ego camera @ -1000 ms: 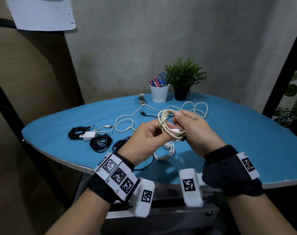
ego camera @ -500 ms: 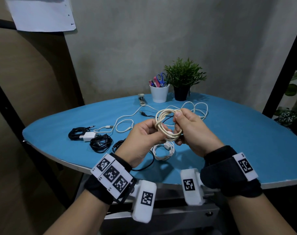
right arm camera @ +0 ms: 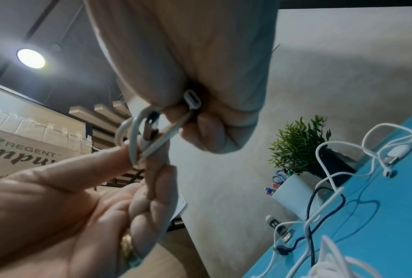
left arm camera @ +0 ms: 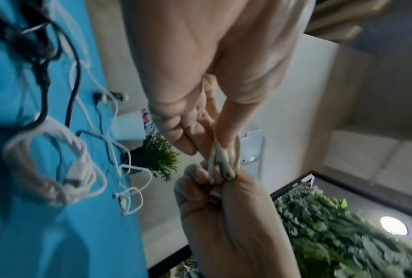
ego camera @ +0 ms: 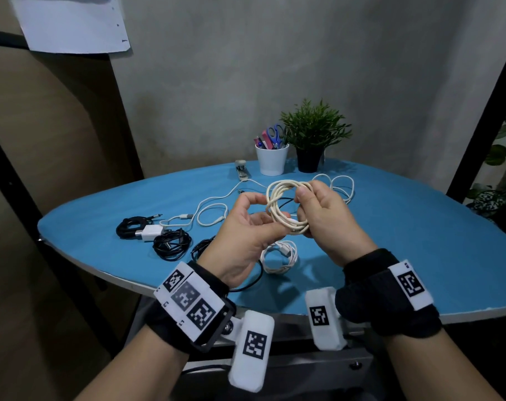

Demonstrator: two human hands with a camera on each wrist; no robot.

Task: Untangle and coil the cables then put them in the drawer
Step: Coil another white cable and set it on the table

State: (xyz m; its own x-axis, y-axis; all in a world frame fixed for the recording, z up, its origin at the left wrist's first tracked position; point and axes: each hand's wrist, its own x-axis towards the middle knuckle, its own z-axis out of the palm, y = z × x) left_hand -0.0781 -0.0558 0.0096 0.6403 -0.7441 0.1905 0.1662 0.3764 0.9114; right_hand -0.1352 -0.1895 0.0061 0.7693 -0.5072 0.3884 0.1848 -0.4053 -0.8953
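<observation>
1. Both hands work above the near half of the table: the right hand [ego camera: 324, 218] has thumb and fingers curled round the cream coiled cable [ego camera: 286, 209], pinching the top of the loops at 12 o'clock and clamping the bundle with a connector lower down; the left hand [ego camera: 246, 230] is half open, its fingertips touching the loops at their 9 o'clock side, palm up.
2. To finish this coil well, I judge the right hand should keep its pinch firm while the left tucks the loose plug end through the loops, so the rings neither spring apart nor catch on the cables below.
3. Just beneath the hands, at 6 o'clock, a white coiled cable [ego camera: 279, 257] lies on the blue table [ego camera: 419, 241].
4. Toward 9 o'clock lie black cable bundles [ego camera: 171, 246] and a white charger plug [ego camera: 149, 232].
5. Beyond the hands, loose white cables [ego camera: 341, 186] sprawl uncoiled from 10 to 1 o'clock.
6. At the far edge, at 12 o'clock, a white cup [ego camera: 272, 162] holds scissors and pens; beside it a black pot holds a green plant [ego camera: 314, 131]; a stapler [ego camera: 241, 169] lies at 11 o'clock.
7. No open drawer can be made out.
</observation>
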